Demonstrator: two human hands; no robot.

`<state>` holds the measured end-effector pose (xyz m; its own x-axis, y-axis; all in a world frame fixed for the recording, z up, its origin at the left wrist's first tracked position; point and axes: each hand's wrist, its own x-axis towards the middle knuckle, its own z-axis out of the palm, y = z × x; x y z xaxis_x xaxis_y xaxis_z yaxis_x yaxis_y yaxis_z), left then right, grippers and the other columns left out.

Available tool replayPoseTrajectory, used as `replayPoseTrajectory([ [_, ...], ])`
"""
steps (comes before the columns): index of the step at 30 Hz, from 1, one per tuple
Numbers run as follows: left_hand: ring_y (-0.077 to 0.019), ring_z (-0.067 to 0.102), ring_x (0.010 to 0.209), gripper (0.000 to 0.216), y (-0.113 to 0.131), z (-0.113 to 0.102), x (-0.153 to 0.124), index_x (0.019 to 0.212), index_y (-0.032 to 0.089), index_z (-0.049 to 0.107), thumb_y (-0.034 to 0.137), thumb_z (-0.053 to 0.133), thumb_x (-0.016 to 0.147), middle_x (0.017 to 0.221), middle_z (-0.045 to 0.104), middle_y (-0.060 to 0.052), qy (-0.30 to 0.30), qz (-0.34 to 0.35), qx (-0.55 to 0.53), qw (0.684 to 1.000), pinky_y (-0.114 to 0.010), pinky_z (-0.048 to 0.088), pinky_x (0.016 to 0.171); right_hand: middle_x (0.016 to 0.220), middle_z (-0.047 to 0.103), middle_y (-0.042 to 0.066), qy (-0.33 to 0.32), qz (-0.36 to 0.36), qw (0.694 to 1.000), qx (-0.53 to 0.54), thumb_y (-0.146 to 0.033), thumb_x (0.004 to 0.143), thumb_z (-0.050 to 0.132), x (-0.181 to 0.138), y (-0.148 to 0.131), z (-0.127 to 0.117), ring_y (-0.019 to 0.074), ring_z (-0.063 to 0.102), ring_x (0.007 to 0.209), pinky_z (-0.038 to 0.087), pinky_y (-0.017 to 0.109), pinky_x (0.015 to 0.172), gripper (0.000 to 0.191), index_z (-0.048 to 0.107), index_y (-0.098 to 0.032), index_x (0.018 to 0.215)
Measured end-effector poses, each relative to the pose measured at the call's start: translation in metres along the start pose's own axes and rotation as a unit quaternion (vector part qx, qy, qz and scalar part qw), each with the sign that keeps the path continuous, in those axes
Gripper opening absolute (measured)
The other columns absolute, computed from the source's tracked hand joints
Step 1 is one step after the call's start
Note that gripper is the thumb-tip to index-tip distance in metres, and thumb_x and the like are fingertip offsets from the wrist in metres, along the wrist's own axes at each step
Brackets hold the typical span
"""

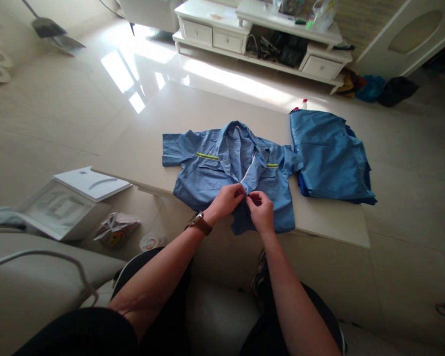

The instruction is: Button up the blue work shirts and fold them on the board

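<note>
A blue short-sleeved work shirt (pixel 207 170) with yellow-green chest stripes lies face up on a low beige table (pixel 159 133), its hem hanging over the near edge. My left hand (pixel 226 200), with a brown watch on the wrist, pinches the left side of the shirt's front opening. My right hand (pixel 260 210) pinches the opposite side, right next to it. Both hands meet at the lower middle of the shirt front. Their fingers are closed on the fabric.
A stack of folded blue garments (pixel 330 155) sits on the table's right part, with a white bottle (pixel 303 104) behind it. A white box (pixel 70 202) and a bag stand on the floor at left. A white TV cabinet (pixel 259 39) lines the far wall.
</note>
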<state>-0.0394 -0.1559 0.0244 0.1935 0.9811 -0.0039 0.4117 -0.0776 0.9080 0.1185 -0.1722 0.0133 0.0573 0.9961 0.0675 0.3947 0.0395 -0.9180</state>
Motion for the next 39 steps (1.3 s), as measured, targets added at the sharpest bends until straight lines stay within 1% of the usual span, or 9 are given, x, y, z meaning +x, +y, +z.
replayPoseTrajectory([
  [4,-0.0126,0.061,0.069,0.01,0.001,0.0,0.0,0.086,0.014,0.069,0.012,0.061,0.081,0.073,0.068,0.0,0.011,-0.006,-0.013,1.0,-0.023,0.045,0.066,0.085,0.07,0.006,-0.002,0.012,1.0,0.01,-0.046,0.082,0.069,-0.001,-0.001,0.001,0.0219,0.065,0.079,0.054,0.036,0.077,0.028,0.067,-0.019,0.091],
  [8,-0.0128,0.062,0.07,0.008,0.001,-0.001,0.0,0.087,0.014,0.069,0.014,0.061,0.084,0.075,0.069,-0.001,0.012,0.016,-0.011,1.0,-0.023,0.046,0.067,0.096,0.066,0.009,0.051,-0.016,0.999,-0.009,-0.044,0.084,0.065,-0.001,-0.002,-0.001,0.023,0.063,0.091,0.054,0.035,0.079,0.024,0.065,-0.02,0.086],
  [10,-0.0128,0.062,0.07,0.007,0.001,-0.002,0.001,0.086,0.014,0.069,0.014,0.061,0.085,0.076,0.07,-0.001,0.02,0.026,-0.001,0.999,-0.023,0.046,0.068,0.094,0.065,0.008,0.066,-0.018,0.998,-0.01,-0.043,0.086,0.063,0.0,-0.004,-0.004,0.0223,0.061,0.09,0.052,0.034,0.079,0.023,0.064,-0.02,0.088],
  [14,-0.0132,0.062,0.072,0.007,0.004,-0.004,0.0,0.087,0.015,0.067,0.013,0.061,0.086,0.079,0.07,-0.002,0.039,0.041,0.032,0.998,-0.024,0.046,0.07,0.079,0.062,0.002,0.067,0.02,0.997,0.025,-0.045,0.088,0.059,0.001,-0.006,-0.006,0.0197,0.057,0.074,0.048,0.033,0.073,0.024,0.059,-0.021,0.09],
  [20,-0.0157,0.061,0.078,0.009,0.009,-0.003,-0.003,0.091,0.017,0.066,0.012,0.058,0.089,0.086,0.069,-0.004,0.03,0.084,0.114,0.989,-0.027,0.046,0.075,0.081,0.064,0.002,0.05,0.017,0.998,0.026,-0.043,0.089,0.057,0.002,-0.001,-0.006,0.0204,0.059,0.079,0.046,0.032,0.078,0.021,0.057,-0.022,0.091],
  [26,-0.0165,0.06,0.08,0.01,0.008,-0.003,-0.004,0.092,0.018,0.065,0.012,0.057,0.09,0.088,0.068,-0.004,0.027,0.095,0.13,0.987,-0.028,0.045,0.077,0.088,0.064,0.005,0.069,-0.017,0.997,-0.021,-0.041,0.089,0.056,0.003,-0.003,-0.007,0.0216,0.059,0.084,0.047,0.034,0.081,0.019,0.058,-0.022,0.09],
  [29,-0.0166,0.06,0.08,0.01,0.008,-0.003,-0.004,0.093,0.018,0.065,0.012,0.057,0.091,0.088,0.068,-0.004,0.028,0.09,0.132,0.987,-0.028,0.046,0.077,0.084,0.063,0.004,0.067,-0.004,0.997,-0.022,-0.041,0.089,0.055,0.003,-0.002,-0.008,0.0213,0.058,0.08,0.047,0.034,0.079,0.019,0.056,-0.022,0.091],
  [34,-0.0162,0.061,0.08,0.01,0.008,-0.003,-0.004,0.093,0.018,0.066,0.013,0.057,0.091,0.089,0.068,-0.004,0.03,0.087,0.129,0.987,-0.027,0.046,0.078,0.081,0.062,0.002,0.063,0.045,0.997,0.022,-0.04,0.086,0.055,0.006,0.005,-0.011,0.0211,0.059,0.078,0.047,0.034,0.078,0.018,0.053,-0.023,0.091],
  [39,-0.0164,0.061,0.081,0.01,0.009,-0.003,-0.005,0.093,0.017,0.066,0.013,0.057,0.091,0.089,0.069,-0.005,0.025,0.093,0.128,0.987,-0.027,0.046,0.078,0.083,0.063,0.002,0.06,0.029,0.998,0.022,-0.041,0.086,0.057,0.007,0.007,-0.011,0.0209,0.06,0.081,0.048,0.034,0.08,0.019,0.054,-0.023,0.091],
])
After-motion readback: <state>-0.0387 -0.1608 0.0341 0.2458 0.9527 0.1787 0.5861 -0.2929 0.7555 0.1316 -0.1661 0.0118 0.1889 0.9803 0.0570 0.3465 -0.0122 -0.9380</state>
